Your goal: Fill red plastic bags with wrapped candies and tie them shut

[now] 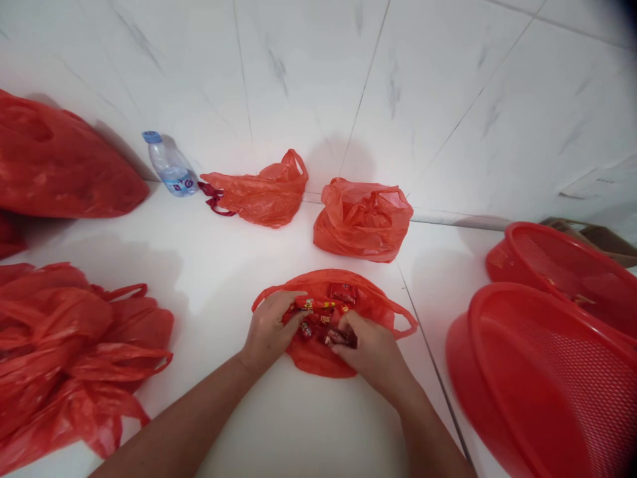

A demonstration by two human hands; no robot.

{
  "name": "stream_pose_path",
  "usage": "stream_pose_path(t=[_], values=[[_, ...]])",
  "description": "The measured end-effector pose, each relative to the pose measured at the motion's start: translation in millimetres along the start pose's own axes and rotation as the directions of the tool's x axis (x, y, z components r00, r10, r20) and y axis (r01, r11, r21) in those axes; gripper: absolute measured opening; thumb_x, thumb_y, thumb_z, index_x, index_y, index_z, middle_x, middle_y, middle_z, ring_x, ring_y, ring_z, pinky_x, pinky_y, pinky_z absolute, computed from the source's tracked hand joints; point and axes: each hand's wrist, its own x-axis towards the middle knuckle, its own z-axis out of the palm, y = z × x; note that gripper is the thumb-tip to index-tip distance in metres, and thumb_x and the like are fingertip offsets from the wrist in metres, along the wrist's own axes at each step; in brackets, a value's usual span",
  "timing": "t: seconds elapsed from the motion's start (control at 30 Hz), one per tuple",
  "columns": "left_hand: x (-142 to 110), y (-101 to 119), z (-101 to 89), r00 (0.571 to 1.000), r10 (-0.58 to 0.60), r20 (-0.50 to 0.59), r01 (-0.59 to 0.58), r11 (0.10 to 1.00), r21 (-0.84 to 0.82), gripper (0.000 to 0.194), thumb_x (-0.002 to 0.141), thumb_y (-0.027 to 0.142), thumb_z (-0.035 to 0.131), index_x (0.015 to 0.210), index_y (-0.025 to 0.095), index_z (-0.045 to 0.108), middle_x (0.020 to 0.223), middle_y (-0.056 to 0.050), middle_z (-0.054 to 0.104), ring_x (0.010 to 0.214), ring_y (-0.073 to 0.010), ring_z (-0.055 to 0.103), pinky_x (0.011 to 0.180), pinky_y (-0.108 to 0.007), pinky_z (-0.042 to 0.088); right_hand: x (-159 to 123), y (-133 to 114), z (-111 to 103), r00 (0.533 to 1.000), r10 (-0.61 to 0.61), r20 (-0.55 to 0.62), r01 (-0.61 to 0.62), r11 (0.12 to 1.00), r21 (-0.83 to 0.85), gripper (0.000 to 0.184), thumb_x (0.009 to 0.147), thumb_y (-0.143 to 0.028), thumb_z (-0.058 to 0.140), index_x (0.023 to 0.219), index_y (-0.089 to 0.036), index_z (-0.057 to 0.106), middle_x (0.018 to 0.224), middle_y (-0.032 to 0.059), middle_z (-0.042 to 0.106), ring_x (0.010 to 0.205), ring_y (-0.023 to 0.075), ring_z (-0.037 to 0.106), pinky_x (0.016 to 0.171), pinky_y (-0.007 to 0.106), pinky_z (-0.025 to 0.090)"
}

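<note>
In the head view, both your hands are in the open red bag (318, 365), right in front of you on the white table (293, 431). Your left hand (271, 325) is partly curled, with the end of a long red packet (321, 305) pinched between thumb and fingers. The packet runs sideways from your left hand toward your right hand (373, 348). Your left hand is nearer, on its end; your right fingertips are just beside the other end. Your right hand is half curled by a dark packet (337, 337), but I cannot tell if it grips it. Red baskets (517, 378) stand to the right of your right hand.
</note>
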Motion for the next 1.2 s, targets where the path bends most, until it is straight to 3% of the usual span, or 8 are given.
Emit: stream_pose_path(t=[0.13,0.27,0.33,0.43,0.57,0.73,1.0,1.2], values=[[1,0,-0.6,1.000,-0.003,-0.007,0.003,1.000,0.012,0.020,0.082,0.026,0.059,0.102,0.026,0.061,0.097,-0.001,0.069,0.092,-0.0195,0.064,0.082,-0.036,0.052,0,0,-3,0.995,0.076,-0.066,-0.072,0.996,0.061,0.006,0.075,-0.024,0.056,0.081,-0.026,0.056,0.072,-0.0048,0.064,0.063,0.0156,0.060,0.055,0.027,0.044],[1,-1,-0.1,1.000,0.000,-0.023,0.001,1.000,0.015,0.023,0.082,0.025,0.060,0.105,0.026,0.060,0.100,-0.001,0.068,0.094,-0.0195,0.063,0.082,-0.035,0.053,0,1,-3,0.989,0.134,-0.070,-0.123,0.983,0.137,0.020,0.077,-0.034,0.060,0.096,-0.027,0.059,0.085,-0.0028,0.067,0.076,0.0178,0.063,0.063,0.030,0.049],[0,-2,0.7,0.999,-0.001,-0.032,0.002,1.000,0.020,0.024,0.081,0.026,0.060,0.106,0.026,0.060,0.101,-0.001,0.068,0.095,-0.0194,0.063,0.084,-0.035,0.052,4,5,0,0.973,0.117,-0.197,-0.105,0.992,0.071,0.027,0.080,-0.038,0.058,0.104,-0.027,0.059,0.100,0.0012,0.066,0.091,0.0210,0.062,0.074,0.036,0.050],[-1,-3,1.9,1.000,-0.015,-0.021,0.015,1.000,0.025,0.024,0.081,0.027,0.061,0.106,0.026,0.059,0.102,-0.001,0.068,0.095,-0.0198,0.062,0.085,-0.036,0.052,16,15,8,0.929,-0.025,-0.370,-0.013,0.995,-0.100,0.029,0.086,-0.031,0.049,0.112,-0.023,0.058,0.116,0.0065,0.060,0.106,0.0250,0.054,0.089,0.044,0.045],[-2,-3,2.1,1.000,0.004,-0.026,-0.003,1.000,0.028,0.025,0.082,0.028,0.060,0.106,0.026,0.059,0.100,-0.002,0.068,0.094,-0.0201,0.063,0.083,-0.036,0.052,32,27,19,0.923,-0.174,-0.342,0.079,0.958,-0.276,0.037,0.086,-0.018,0.042,0.121,-0.018,0.054,0.119,0.0106,0.059,0.109,0.0267,0.050,0.092,0.048,0.042],[-1,-1,1.8,0.997,0.068,0.024,-0.069,0.997,0.018,0.022,0.083,0.025,0.058,0.105,0.025,0.059,0.096,-0.002,0.068,0.092,-0.0195,0.063,0.081,-0.035,0.052,41,30,23,0.930,-0.133,-0.344,0.005,0.937,-0.349,0.036,0.081,-0.014,0.046,0.114,-0.016,0.058,0.110,0.0121,0.062,0.102,0.0278,0.053,0.087,0.046,0.044],[1,-4,1.3,0.999,0.025,0.020,-0.026,0.999,0.031,0.023,0.084,0.022,0.055,0.106,0.025,0.058,0.100,-0.002,0.067,0.096,-0.0197,0.061,0.084,-0.036,0.051,31,25,14,0.871,-0.040,-0.489,0.020,0.999,-0.047,0.027,0.087,-0.023,0.043,0.111,-0.020,0.057,0.108,0.0055,0.064,0.101,0.0224,0.055,0.091,0.041,0.042],[1,-4,0.8,1.000,-0.002,0.004,0.002,0.999,0.048,0.024,0.086,0.022,0.052,0.110,0.025,0.057,0.102,-0.002,0.067,0.095,-0.0187,0.061,0.082,-0.034,0.051,24,22,8,0.846,0.168,-0.505,-0.018,0.957,0.289,0.029,0.091,-0.031,0.038,0.112,-0.020,0.055,0.105,0.0064,0.064,0.093,0.0198,0.059,0.083,0.037,0.047]])
